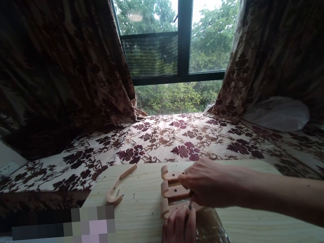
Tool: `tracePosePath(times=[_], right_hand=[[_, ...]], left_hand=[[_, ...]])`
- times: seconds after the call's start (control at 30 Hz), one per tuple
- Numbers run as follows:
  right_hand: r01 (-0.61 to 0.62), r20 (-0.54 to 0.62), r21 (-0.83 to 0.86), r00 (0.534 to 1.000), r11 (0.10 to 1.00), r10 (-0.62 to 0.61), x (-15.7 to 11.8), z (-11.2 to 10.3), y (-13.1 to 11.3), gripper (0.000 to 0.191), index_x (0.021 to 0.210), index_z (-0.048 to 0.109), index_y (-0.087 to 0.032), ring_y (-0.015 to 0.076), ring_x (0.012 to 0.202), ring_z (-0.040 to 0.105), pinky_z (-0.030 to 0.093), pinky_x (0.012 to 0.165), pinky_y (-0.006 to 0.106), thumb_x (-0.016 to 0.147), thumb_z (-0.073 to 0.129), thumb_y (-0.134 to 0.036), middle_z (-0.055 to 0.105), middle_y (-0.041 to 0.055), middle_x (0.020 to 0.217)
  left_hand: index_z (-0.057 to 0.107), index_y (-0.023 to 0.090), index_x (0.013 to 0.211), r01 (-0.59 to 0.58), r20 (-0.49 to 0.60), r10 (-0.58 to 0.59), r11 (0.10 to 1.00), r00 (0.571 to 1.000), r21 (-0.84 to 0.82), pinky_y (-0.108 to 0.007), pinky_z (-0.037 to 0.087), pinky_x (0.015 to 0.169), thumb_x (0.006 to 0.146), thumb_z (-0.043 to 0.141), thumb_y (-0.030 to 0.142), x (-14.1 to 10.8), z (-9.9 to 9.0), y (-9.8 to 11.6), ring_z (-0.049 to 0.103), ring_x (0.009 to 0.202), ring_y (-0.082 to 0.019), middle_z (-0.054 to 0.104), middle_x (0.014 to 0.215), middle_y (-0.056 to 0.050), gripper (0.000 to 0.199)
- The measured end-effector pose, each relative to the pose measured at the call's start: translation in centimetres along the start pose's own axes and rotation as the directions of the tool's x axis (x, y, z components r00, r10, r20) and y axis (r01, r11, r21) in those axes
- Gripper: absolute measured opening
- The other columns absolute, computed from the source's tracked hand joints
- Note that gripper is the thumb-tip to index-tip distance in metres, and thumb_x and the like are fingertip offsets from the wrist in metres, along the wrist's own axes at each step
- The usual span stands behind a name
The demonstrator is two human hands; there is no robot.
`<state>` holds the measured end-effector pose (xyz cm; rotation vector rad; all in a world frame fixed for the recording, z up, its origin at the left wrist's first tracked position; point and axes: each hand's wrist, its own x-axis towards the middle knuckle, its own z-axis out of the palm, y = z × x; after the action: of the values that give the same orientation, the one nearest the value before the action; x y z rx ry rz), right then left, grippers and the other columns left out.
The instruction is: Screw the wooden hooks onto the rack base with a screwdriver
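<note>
Three pale wooden hooks [175, 191] lie side by side, their curled ends to the left, with dark screw holes or screws in the upper two. My left hand [177, 230] is closed over the nearest wooden hook [164, 208], its fingers pressed together on it. Above it, my right hand [202, 184] is closed around a screwdriver, its handle hidden in the fist. The thin screwdriver shaft [191, 198] points down to a small screw [190, 207] by my left fingertips. Another curved wooden hook [115, 190] lies apart at the left, a screw near its curled end.
A pale wooden board [136, 228] lies under the work. A brown, tape-wrapped package [212, 230] sits beside my left hand. Beyond are a flowered cloth [163, 140], curtains, a window and a white bag [277, 114]. A wall socket [4, 171] is at the left; the lower left is pixelated.
</note>
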<state>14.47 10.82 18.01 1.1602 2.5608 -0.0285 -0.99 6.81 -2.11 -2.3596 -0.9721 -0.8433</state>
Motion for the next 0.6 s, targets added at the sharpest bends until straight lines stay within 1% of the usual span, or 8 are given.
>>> tracePosePath(times=[0.07,0.13,0.2,0.27,0.37,0.47,0.53,0.6], right_hand=[[0.053,0.002,-0.003,0.999,0.999,-0.053,-0.28,-0.16,-0.13,0.011,0.082,0.062,-0.013,0.0139,0.061,0.054,0.022,0.047,0.029,0.079,0.053,-0.008,0.065,0.0069,0.077],[0.119,-0.001,0.002,0.993,0.993,-0.119,-0.32,-0.11,-0.20,0.015,0.082,0.063,-0.014,0.0139,0.065,0.054,0.024,0.049,0.029,0.081,0.051,-0.006,0.065,0.0057,0.077],[0.166,-0.008,0.015,0.986,0.986,-0.166,-0.14,0.16,-0.20,0.016,0.086,0.063,-0.015,0.0136,0.064,0.053,0.024,0.049,0.029,0.080,0.051,-0.005,0.064,0.0045,0.076],[0.165,-0.007,0.022,0.986,0.986,-0.165,0.13,0.46,-0.18,0.016,0.084,0.063,-0.014,0.0131,0.059,0.050,0.023,0.047,0.029,0.079,0.052,-0.004,0.063,0.0037,0.072],[0.085,0.014,0.015,0.996,0.996,-0.085,0.35,0.51,-0.21,0.012,0.074,0.062,-0.012,0.0125,0.054,0.047,0.021,0.046,0.029,0.079,0.052,-0.006,0.062,0.0050,0.068],[0.020,0.020,0.016,1.000,1.000,-0.021,0.18,0.04,-0.32,0.007,0.079,0.062,-0.010,0.0123,0.055,0.048,0.021,0.046,0.029,0.076,0.056,-0.009,0.063,0.0070,0.071],[0.014,0.018,0.020,1.000,1.000,-0.014,-0.09,-0.25,-0.40,0.010,0.083,0.062,-0.010,0.0124,0.056,0.049,0.023,0.047,0.029,0.076,0.056,-0.008,0.062,0.0069,0.072],[0.048,-0.003,0.029,0.999,0.998,-0.048,-0.39,-0.30,-0.42,0.011,0.082,0.062,-0.012,0.0124,0.058,0.049,0.026,0.049,0.028,0.078,0.053,-0.006,0.061,0.0058,0.070]], left_hand=[[0.055,0.021,0.119,-0.004,-0.006,0.004,1.000,1.000,-0.024,-0.026,0.044,0.083,0.088,0.051,0.039,0.12,-0.13,-0.06,0.058,0.099,-0.017,0.063,0.110,-0.003,0.036],[0.055,0.018,0.119,-0.012,-0.004,0.011,0.998,1.000,-0.066,-0.028,0.045,0.082,0.084,0.046,0.062,0.23,-0.35,-0.12,0.058,0.099,-0.019,0.063,0.111,-0.005,0.057],[0.056,0.018,0.119,-0.017,0.003,0.017,0.996,1.000,-0.091,-0.028,0.045,0.083,0.078,0.043,0.073,0.30,-0.56,-0.14,0.058,0.099,-0.020,0.063,0.111,-0.006,0.069],[0.056,0.018,0.119,-0.011,0.013,0.012,0.995,1.000,-0.095,-0.027,0.044,0.083,0.077,0.045,0.074,0.29,-0.69,-0.11,0.059,0.099,-0.020,0.063,0.111,-0.006,0.071],[0.054,0.018,0.122,-0.007,0.025,0.010,0.995,1.000,-0.101,-0.027,0.044,0.084,0.076,0.045,0.074,0.24,-0.73,-0.03,0.058,0.100,-0.020,0.062,0.112,-0.006,0.073],[0.053,0.018,0.123,-0.004,0.037,0.008,0.994,0.999,-0.108,-0.028,0.043,0.086,0.076,0.047,0.074,0.23,-0.70,0.00,0.058,0.102,-0.020,0.062,0.113,-0.006,0.074],[0.053,0.017,0.124,0.000,0.043,0.005,0.994,0.999,-0.114,-0.029,0.043,0.086,0.076,0.048,0.073,0.27,-0.72,0.01,0.057,0.103,-0.021,0.061,0.114,-0.007,0.074],[0.052,0.017,0.124,0.005,0.047,0.001,0.993,0.999,-0.121,-0.029,0.043,0.086,0.075,0.048,0.073,0.31,-0.79,0.03,0.057,0.103,-0.021,0.060,0.115,-0.007,0.074]])
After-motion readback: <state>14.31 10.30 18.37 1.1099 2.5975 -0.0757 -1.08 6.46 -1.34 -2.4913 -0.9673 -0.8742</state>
